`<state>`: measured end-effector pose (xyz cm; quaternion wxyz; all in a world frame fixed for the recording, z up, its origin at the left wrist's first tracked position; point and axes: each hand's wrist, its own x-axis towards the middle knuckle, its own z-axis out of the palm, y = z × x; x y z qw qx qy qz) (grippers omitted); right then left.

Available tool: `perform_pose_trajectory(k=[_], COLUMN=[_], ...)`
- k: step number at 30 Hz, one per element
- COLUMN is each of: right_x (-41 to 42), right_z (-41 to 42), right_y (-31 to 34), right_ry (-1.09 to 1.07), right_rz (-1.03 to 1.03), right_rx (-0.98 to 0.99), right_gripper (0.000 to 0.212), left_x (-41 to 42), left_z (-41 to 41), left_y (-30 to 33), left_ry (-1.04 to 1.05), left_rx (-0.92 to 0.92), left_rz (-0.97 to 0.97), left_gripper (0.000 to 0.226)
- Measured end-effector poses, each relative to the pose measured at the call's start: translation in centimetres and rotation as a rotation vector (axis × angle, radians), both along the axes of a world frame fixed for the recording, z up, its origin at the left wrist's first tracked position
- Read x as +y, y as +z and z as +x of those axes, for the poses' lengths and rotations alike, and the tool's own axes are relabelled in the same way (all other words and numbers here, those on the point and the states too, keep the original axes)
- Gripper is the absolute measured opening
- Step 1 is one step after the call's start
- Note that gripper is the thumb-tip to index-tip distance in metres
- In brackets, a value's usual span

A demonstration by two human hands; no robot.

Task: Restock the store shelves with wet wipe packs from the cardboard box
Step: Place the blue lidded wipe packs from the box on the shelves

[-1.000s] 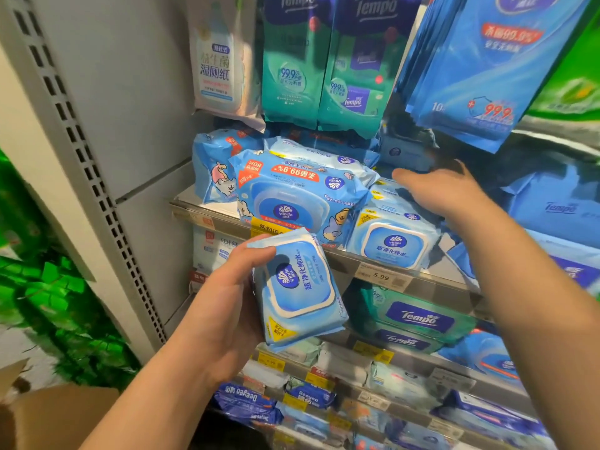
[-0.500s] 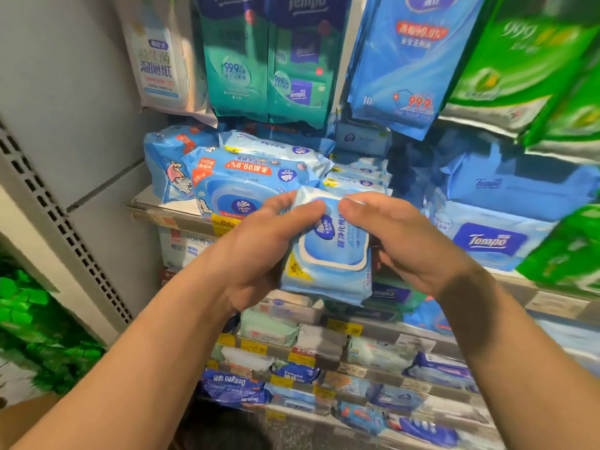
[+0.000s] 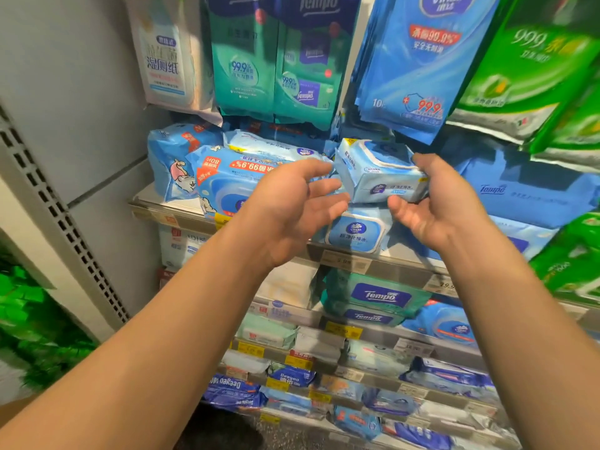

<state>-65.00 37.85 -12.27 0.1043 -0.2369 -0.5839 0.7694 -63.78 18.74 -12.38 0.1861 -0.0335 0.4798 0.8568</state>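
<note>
two bare hands reach up to the top shelf (image 3: 383, 259). the right hand (image 3: 444, 203) holds one light blue wet wipe pack (image 3: 378, 172), thumb under it and fingers curled over its far end. the pack sits tilted above one more pack with a white lid (image 3: 354, 233). the left hand (image 3: 292, 206) is just beside it, fingers spread apart and holding nothing. two teal hanging bags (image 3: 276, 56) hang above.

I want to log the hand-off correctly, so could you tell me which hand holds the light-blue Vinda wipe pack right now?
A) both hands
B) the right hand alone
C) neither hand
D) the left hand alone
B: the right hand grips the wipe pack at its right end, while the left hand is open and off it.
</note>
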Motion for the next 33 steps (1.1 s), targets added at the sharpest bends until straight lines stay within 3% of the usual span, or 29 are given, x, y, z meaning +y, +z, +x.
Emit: perform_pose_trajectory(k=[4,8,14,18,20,23,25,30,33], right_x=[-0.3,-0.3,-0.1,0.3,0.3,0.1,0.2,-0.2,-0.4], right_z=[-2.1,-4.2,-6.9,-8.2,-8.3,-8.3,-8.7,-9.0,-8.5], right_y=[0.0,-0.2,0.0,-0.1,-0.4,-0.5,-0.6,-0.3,-0.1], right_ry=[-0.048,-0.057,-0.071,-0.012,0.048,0.013,-0.005,0.01,0.008], right_rz=[-0.062,-0.105,-0.114,-0.134,0.047,0.524,0.7,0.798,0.694], right_rx=[0.078,0.112,0.079,0.136,0.079,-0.135,-0.224,-0.276,-0.228], right_gripper=[0.01,0.006,0.024,0.014,0.01,0.018,0.023,0.037,0.025], left_x=[0.9,1.7,2.9,3.1,2.9,2.5,2.2,1.4,0.8], left_z=[-1.0,-1.6,-2.8,-3.2,-3.2,-3.1,-2.9,-2.9,-2.7], left_y=[-0.8,-0.8,-0.8,-1.2,-1.3,-1.3,-1.5,-2.1,-2.1], left_ry=[0.037,0.014,-0.004,-0.022,-0.048,-0.081,-0.104,-0.129,-0.14], left_rx=[0.053,0.072,0.093,0.099,0.113,0.133,0.151,0.188,0.195], left_rz=[-0.033,-0.018,0.004,-0.004,-0.035,-0.053,-0.057,-0.06,-0.064], left_gripper=[0.038,0.04,0.046,0.048,0.045,0.028,0.019,0.018,0.022])
